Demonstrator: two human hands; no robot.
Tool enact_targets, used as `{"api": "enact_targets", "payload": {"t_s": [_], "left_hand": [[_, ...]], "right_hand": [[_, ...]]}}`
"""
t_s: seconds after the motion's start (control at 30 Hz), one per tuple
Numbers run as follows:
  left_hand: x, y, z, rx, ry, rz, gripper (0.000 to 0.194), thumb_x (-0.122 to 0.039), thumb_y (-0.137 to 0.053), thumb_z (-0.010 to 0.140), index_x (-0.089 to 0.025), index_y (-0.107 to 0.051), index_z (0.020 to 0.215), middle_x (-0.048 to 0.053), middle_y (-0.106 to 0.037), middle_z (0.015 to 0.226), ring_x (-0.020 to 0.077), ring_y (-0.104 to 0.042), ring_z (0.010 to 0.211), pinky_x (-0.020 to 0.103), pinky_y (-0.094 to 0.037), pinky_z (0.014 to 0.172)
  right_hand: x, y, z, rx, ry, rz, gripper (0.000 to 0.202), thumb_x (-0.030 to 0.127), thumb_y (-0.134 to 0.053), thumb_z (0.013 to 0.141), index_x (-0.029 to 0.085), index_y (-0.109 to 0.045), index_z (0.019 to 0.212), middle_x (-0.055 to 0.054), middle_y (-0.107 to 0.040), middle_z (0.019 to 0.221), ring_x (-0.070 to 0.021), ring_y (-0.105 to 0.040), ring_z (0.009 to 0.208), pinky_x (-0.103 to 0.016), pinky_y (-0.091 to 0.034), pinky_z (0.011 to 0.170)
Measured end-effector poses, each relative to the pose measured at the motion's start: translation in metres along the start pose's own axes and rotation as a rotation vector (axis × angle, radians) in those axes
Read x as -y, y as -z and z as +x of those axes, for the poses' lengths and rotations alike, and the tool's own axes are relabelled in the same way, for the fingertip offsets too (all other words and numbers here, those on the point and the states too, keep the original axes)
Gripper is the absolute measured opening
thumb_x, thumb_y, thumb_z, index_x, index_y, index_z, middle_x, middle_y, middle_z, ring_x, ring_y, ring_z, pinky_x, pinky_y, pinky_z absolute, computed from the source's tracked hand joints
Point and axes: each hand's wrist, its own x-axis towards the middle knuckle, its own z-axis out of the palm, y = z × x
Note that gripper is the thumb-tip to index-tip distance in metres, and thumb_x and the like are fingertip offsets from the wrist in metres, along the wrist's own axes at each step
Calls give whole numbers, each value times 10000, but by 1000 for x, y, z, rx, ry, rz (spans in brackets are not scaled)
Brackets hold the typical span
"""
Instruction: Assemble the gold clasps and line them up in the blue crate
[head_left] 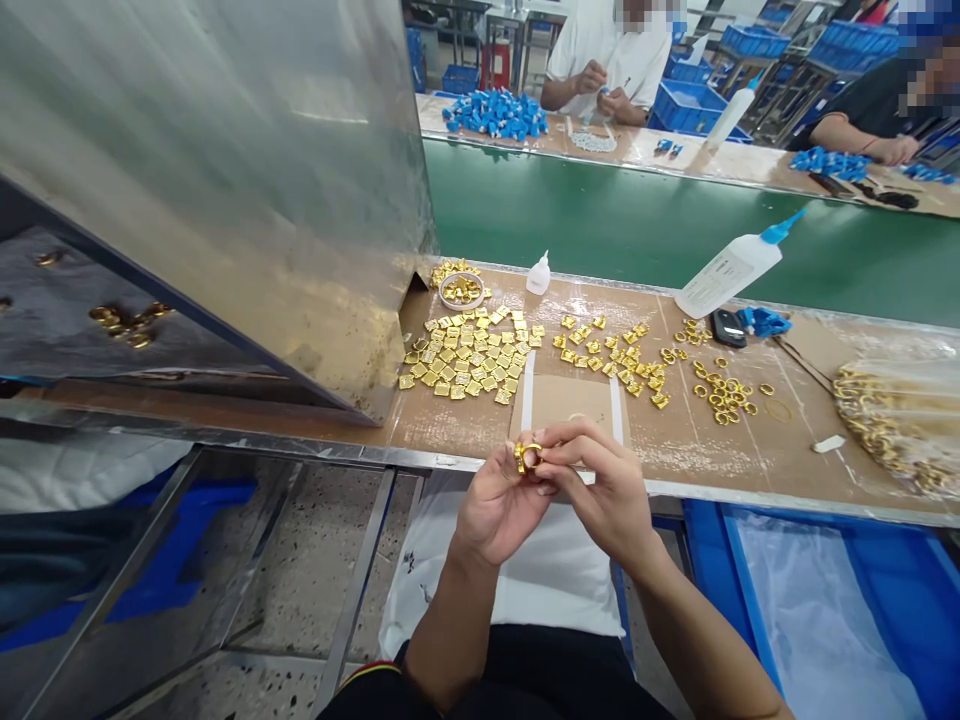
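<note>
Both hands meet over the table's front edge around a gold ring (532, 457). My left hand (499, 505) is closed, its thumb and fingers pinching the ring's left side, where a wider gold part shows. From the right, my right hand (600, 480) pinches the ring's band between thumb and fingers. Just beyond the hands lies a cardboard piece (574, 397) with white strips. Many flat gold square plates (472, 360) are spread to its left. Gold ring pieces with square tops (615, 355) lie behind and to its right, and plain gold rings (726, 392) farther right.
A metal panel (300, 200) rises at left. A small white bottle (538, 273) stands at the back; a larger blue-tipped bottle (731, 275) leans at right, near a bag of gold rings (900, 420). Beyond the green belt (600, 210), two people work. A blue bin (840, 600) stands below right.
</note>
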Motion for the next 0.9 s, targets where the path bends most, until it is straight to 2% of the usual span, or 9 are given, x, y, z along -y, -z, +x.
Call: {"api": "enact_targets", "payload": {"t_s": [0.13, 0.27, 0.4, 0.63, 0.77, 0.9], "left_hand": [[4, -3, -6, 45, 21, -1, 360, -327, -877, 742, -148, -578, 651, -12, -450, 697, 111, -446, 655, 244, -420, 597], [10, -6, -8, 75, 74, -46, 376, -332, -906, 703, -148, -581, 663, -26, -404, 673, 108, -388, 635, 244, -379, 588], [11, -6, -5, 109, 98, -69, 374, -315, -928, 675, -143, -596, 664, -29, -427, 677, 99, -362, 634, 236, -355, 601], [11, -4, -2, 134, 77, -37, 375, -310, -948, 642, -147, -611, 660, -23, -452, 682, 112, -411, 668, 240, -346, 609], [10, -3, -2, 112, 76, -67, 374, -294, -948, 641, -148, -605, 677, -26, -457, 679, 114, -435, 670, 235, -355, 602], [6, -1, -2, 108, 58, -54, 351, -286, -933, 669, -144, -613, 696, -22, -500, 694, 110, -463, 674, 231, -367, 607]], "right_hand": [[0, 15, 7, 66, -25, 102, 72, 294, -696, 943, 239, -742, 934, -43, -744, 846, -186, -707, 787, -317, -583, 709], [0, 26, 13, 159, 39, 123, 106, 267, -680, 955, 247, -774, 909, -39, -733, 857, -164, -696, 764, -288, -576, 675], [2, 27, 13, 126, 92, 57, 122, 188, -676, 945, 243, -777, 904, -30, -739, 847, -149, -692, 732, -263, -566, 662], [6, 26, 14, 118, 143, -12, 177, 114, -644, 940, 236, -767, 904, -32, -760, 852, -149, -699, 724, -250, -564, 666], [3, 23, 14, 119, 126, -2, 151, 149, -649, 951, 234, -760, 894, -32, -764, 852, -153, -708, 737, -259, -566, 681], [-2, 18, 10, 64, 81, 49, 121, 252, -670, 960, 237, -758, 879, -45, -776, 845, -181, -739, 772, -293, -591, 713]]}}
